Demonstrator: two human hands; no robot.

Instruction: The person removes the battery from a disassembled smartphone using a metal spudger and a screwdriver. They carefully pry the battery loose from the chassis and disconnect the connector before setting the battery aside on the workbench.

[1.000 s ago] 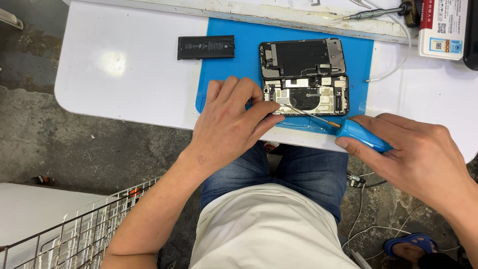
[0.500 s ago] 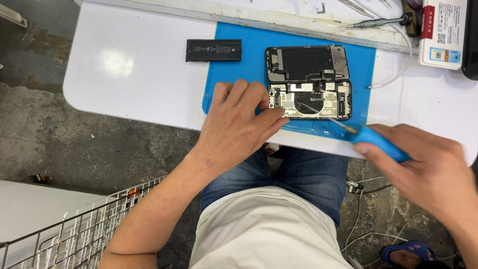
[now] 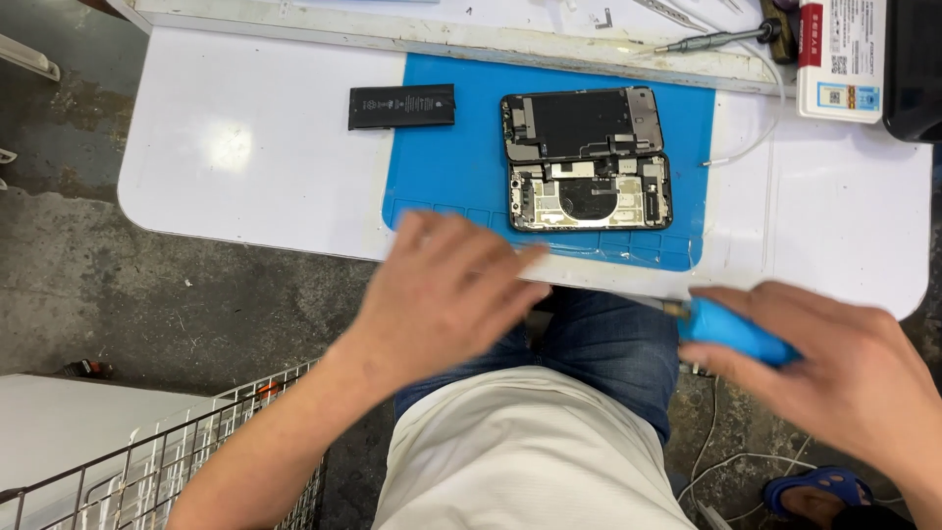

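Opened phone point(image 3: 587, 160) lies crosswise on our blue mat point(image 3: 461, 157), just beyond our released left hand point(image 3: 446, 290); our right hand point(image 3: 834, 368), farther off, grips the blue screwdriver point(image 3: 731, 332).

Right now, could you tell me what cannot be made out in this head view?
- Left hand: motion-blurred, so its fingers are unclear.
- Blue-handled tool: the right hand covers the rear, and the tip is blurred.
- Opened phone: its inner parts are too small to tell.
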